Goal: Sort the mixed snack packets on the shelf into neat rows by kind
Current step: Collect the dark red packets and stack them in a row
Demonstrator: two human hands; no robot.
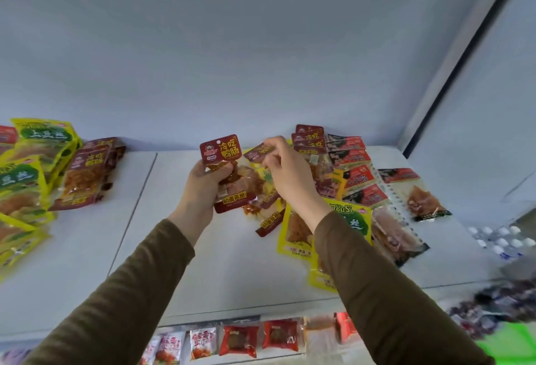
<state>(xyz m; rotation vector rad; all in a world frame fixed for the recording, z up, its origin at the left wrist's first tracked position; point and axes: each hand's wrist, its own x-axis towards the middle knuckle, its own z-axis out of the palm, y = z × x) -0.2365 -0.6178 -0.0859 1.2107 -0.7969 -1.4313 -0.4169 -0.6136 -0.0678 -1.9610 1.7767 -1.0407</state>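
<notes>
My left hand [203,187] grips a dark red snack packet [222,151] and holds it upright above the white shelf [179,248]. Just to its right, my right hand [285,173] pinches the top of a second dark red packet [258,152] over the mixed pile [269,205]. A stack of the same red packets [87,173] lies at the left, beside yellow-green packets [32,167]. More red ones [309,138] lean on the back wall. A yellow-green packet [295,228] lies partly under my right forearm.
Red-and-black packets [359,173] and clear packets with dark edges [417,193] spread to the right of the pile. A lower shelf holds small red and white packets [240,338]. A metal upright [452,74] bounds the shelf at the right.
</notes>
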